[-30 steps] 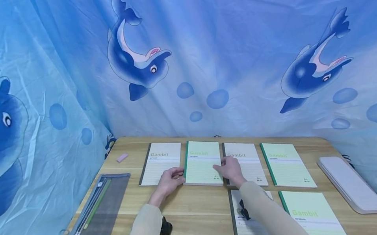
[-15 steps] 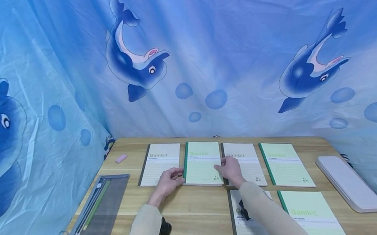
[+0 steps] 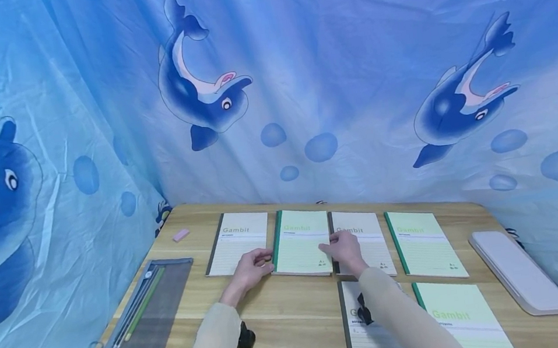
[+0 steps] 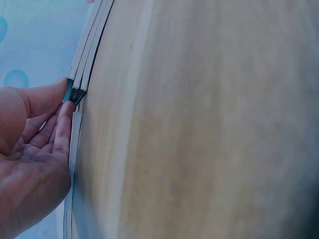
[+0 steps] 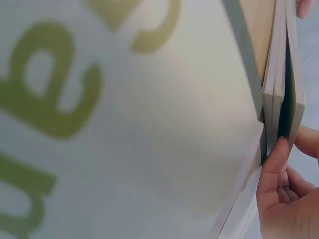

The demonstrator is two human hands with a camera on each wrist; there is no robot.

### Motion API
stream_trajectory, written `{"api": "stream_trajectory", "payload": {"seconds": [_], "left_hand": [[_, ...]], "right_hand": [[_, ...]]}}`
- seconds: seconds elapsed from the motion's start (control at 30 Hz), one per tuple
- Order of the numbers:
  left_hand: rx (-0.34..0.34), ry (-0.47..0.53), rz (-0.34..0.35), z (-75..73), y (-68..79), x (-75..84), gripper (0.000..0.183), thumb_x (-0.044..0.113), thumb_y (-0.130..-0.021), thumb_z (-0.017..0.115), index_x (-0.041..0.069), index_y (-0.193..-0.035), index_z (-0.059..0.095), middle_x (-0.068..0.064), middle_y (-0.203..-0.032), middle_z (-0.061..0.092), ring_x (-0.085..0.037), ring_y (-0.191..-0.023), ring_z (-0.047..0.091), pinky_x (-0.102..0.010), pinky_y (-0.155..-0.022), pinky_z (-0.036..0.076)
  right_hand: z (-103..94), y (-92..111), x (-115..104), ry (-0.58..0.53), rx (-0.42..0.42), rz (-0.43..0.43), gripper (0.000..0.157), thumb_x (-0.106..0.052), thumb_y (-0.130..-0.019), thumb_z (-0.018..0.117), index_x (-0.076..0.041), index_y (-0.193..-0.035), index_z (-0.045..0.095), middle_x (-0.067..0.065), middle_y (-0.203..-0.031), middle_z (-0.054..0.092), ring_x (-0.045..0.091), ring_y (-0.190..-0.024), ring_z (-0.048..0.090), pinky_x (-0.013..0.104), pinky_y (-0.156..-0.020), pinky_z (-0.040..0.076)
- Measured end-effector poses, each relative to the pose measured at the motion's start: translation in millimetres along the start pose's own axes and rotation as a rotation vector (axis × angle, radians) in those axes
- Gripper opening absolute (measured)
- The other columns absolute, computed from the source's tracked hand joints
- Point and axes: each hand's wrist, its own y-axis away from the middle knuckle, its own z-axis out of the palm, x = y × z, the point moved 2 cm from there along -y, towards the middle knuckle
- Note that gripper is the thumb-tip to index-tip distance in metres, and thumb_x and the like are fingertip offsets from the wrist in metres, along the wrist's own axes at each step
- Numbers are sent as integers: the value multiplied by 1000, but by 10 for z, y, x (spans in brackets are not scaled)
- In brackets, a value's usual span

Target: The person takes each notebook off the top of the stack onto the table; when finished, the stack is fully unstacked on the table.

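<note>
A green-spined notebook [image 3: 298,241] lies uppermost on a stack at the centre of the table, held at both sides. My left hand [image 3: 251,269] has its thumb [image 4: 47,97] and fingertips at the spine edge; in the left wrist view, dark spines [image 4: 77,94] show beneath the green one. At the opposite edge my right hand [image 3: 344,249] pinches the top notebook. The right wrist view shows that notebook's edge [image 5: 298,94] raised, with a gap above the notebooks below [image 5: 271,104]. White notebooks lie left [image 3: 239,241] and right [image 3: 365,245] of the stack.
More notebooks lie at the right [image 3: 426,243], front right [image 3: 461,314] and front centre [image 3: 370,344]. A mesh pencil pouch [image 3: 170,312] and a pink eraser [image 3: 180,234] are at the left. A white case [image 3: 519,271] lies near the right edge. Printed curtains [image 3: 298,77] stand behind.
The right edge of the green notebook has risen slightly and shifted a little right with my right hand. My left hand stays at the spine.
</note>
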Motion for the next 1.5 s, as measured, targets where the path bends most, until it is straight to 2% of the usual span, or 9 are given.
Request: {"api": "stream_trajectory", "payload": {"seconds": [0.33, 0.47, 0.63, 0.93, 1.23, 1.5], "left_hand": [[7, 12, 25, 4, 1, -2, 44, -8, -85, 69, -8, -128, 59, -23, -127, 63, -38, -122, 57, -45, -106, 47], [6, 14, 20, 10, 1, 5, 45, -9, -85, 69, -8, -129, 59, -23, -127, 63, -38, -123, 57, -45, -106, 47], [5, 9, 12, 7, 5, 14, 45, -9, -85, 69, -7, -129, 58, -23, -127, 63, -38, -123, 56, -46, -106, 46], [10, 0, 11, 1, 3, -6, 45, -8, -85, 70, -7, -128, 59, -23, -127, 63, -38, -123, 57, -46, -106, 46], [10, -5, 3, 3, 6, 8, 44, -6, -86, 70, -5, -129, 59, -21, -128, 63, -37, -123, 57, -45, -106, 46], [8, 4, -3, 8, 15, 19, 45, -6, -87, 69, -5, -130, 59, -21, -130, 62, -37, -124, 56, -45, -107, 46]], "right_hand": [[-69, -15, 91, -121, -10, 37, 45, -17, -88, 76, 8, -121, 60, 21, -111, 65, 31, -97, 64, 34, -72, 60], [-97, 2, 99, -144, -17, 44, 43, -17, -89, 74, 6, -122, 58, 20, -114, 65, 31, -101, 64, 34, -75, 60], [-133, 38, 100, -197, -22, 38, 42, -15, -90, 73, 5, -123, 58, 17, -110, 67, 26, -94, 66, 31, -69, 59], [-170, 126, 119, -365, -30, 144, 40, -14, -91, 72, 1, -125, 57, 13, -106, 64, 22, -89, 65, 31, -72, 59], [-228, 290, 115, -438, -51, 156, 41, -14, -89, 74, 1, -124, 57, 11, -102, 64, 20, -83, 66, 30, -71, 59], [-259, 523, 110, -490, -90, 167, 40, -13, -90, 73, 2, -122, 56, 11, -100, 65, 20, -79, 67, 31, -68, 59]]}}
